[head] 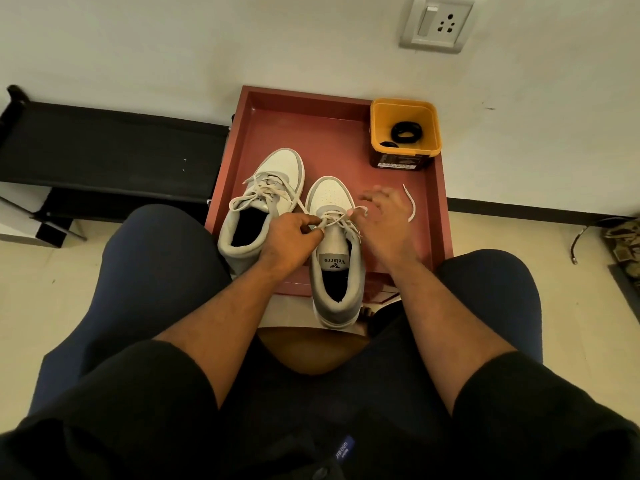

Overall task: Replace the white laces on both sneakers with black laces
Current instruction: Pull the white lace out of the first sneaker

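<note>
Tray: the red-brown tray [332,133] lies on the floor against the wall at twelve o'clock from my knees, and both sneakers sit on it.
Right sneaker: the grey and white right sneaker [337,271] stands nearest me, toe toward twelve o'clock, heel hanging over the tray's near edge.
Left sneaker: the left sneaker [263,199] lies just beside it at ten o'clock, touching it, its own white lace loose across the tongue.
Tub: a yellow tub [429,116] stands in the tray's corner at one o'clock, with the coiled black laces [407,131] inside.
My left hand: my left hand [289,239] rests over the right sneaker's eyelets, thumb and fingers pinching the white lace [334,221] there.
My right hand: my right hand [388,216] is at three o'clock of the shoe's throat, blurred, fingers spread and lightly curled, with a strand of that lace caught at my fingertip; its free end [411,202] curves over the tray beyond my knuckles.
</note>
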`<act>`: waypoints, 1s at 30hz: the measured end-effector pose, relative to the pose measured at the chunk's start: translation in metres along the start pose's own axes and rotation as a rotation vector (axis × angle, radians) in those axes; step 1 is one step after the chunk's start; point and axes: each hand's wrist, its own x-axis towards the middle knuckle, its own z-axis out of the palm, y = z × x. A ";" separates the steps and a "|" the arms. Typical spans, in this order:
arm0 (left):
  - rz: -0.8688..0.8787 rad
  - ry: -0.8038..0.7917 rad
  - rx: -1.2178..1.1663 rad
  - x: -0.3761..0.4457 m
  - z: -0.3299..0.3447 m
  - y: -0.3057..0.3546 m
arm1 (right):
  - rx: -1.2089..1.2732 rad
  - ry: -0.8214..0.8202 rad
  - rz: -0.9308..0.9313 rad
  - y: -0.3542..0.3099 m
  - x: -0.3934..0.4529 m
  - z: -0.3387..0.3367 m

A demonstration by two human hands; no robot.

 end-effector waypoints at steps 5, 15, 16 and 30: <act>0.054 0.023 0.033 -0.001 0.000 0.001 | -0.365 -0.103 -0.199 -0.008 -0.011 0.015; 0.034 0.018 0.011 -0.001 0.002 -0.003 | 0.070 0.387 0.143 0.007 0.007 -0.020; 0.034 0.019 0.008 -0.001 0.002 -0.002 | 0.017 0.323 0.048 0.006 0.005 -0.018; 0.037 0.002 -0.004 -0.002 0.001 0.000 | -0.031 0.338 0.004 -0.001 0.000 -0.009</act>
